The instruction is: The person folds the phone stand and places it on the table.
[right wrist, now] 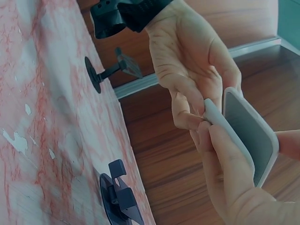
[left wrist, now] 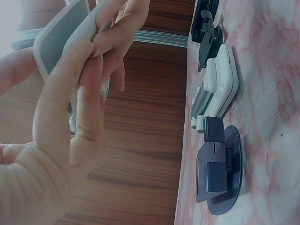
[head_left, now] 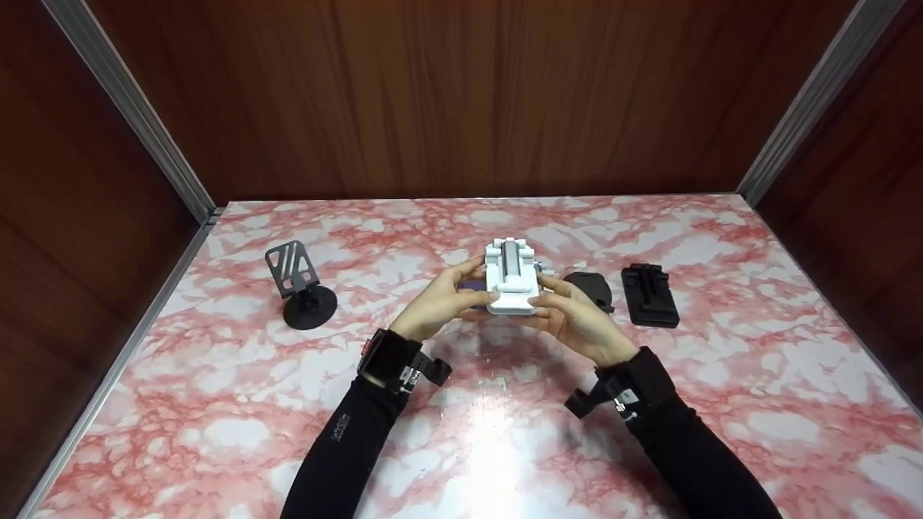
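A white folding phone stand (head_left: pixel 513 299) with a grey strip down its middle is held up above the table. My left hand (head_left: pixel 441 299) grips its left side, thumb on the near face and fingers behind. From the right, my right hand (head_left: pixel 583 324) grips the other edge in a similar way. In the right wrist view, two white plates of the stand (right wrist: pixel 255 126) stand apart with a gap between them, and fingers of both hands pinch the edges. Fingers hide part of the stand in both wrist views.
On the marbled table (head_left: pixel 238 432), a black phone stand with a slotted plate (head_left: pixel 294 270) stands at left. A black folded stand (head_left: pixel 650 297) and a dark round-based one (head_left: pixel 590 288) lie at right. Behind the hands are a second white stand (left wrist: pixel 222 82) and a purple-blue stand (left wrist: pixel 218 164).
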`<state>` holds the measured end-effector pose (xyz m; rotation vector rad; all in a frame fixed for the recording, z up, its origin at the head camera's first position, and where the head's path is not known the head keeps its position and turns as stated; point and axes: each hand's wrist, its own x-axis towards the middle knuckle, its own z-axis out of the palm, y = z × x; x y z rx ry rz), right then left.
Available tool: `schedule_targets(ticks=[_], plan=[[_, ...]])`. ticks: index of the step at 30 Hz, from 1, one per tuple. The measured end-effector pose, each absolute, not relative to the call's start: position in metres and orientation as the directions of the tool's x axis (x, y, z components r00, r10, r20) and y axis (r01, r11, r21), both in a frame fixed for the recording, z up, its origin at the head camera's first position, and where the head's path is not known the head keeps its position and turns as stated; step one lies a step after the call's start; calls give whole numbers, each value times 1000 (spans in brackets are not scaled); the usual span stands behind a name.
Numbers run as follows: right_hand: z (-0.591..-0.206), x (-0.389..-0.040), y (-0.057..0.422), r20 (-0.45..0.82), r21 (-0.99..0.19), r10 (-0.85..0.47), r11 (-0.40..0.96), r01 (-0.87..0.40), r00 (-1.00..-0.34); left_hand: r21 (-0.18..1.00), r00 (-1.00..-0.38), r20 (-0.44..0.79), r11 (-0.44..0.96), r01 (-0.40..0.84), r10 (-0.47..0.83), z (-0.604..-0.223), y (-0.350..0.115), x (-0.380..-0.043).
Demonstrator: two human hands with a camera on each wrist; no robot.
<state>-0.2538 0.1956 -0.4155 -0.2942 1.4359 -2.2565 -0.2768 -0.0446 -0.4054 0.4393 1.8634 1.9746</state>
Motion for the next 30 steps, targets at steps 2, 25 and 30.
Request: schedule_targets(ticks=[2, 25, 30], plan=[[-416, -254, 197, -53, -906, -484, -344, 245, -874, 997, -875, -34, -44, -64, 483, -405, -45, -277], [-418, -257, 201, -28, -958, -491, -235, 164, -871, 998, -896, -24, -46, -50, 444, -405, -43, -276], [-415, -257, 203, -23, -980, -485, -160, 115, -874, 997, -891, -18, -62, -52, 453, -406, -43, -277]])
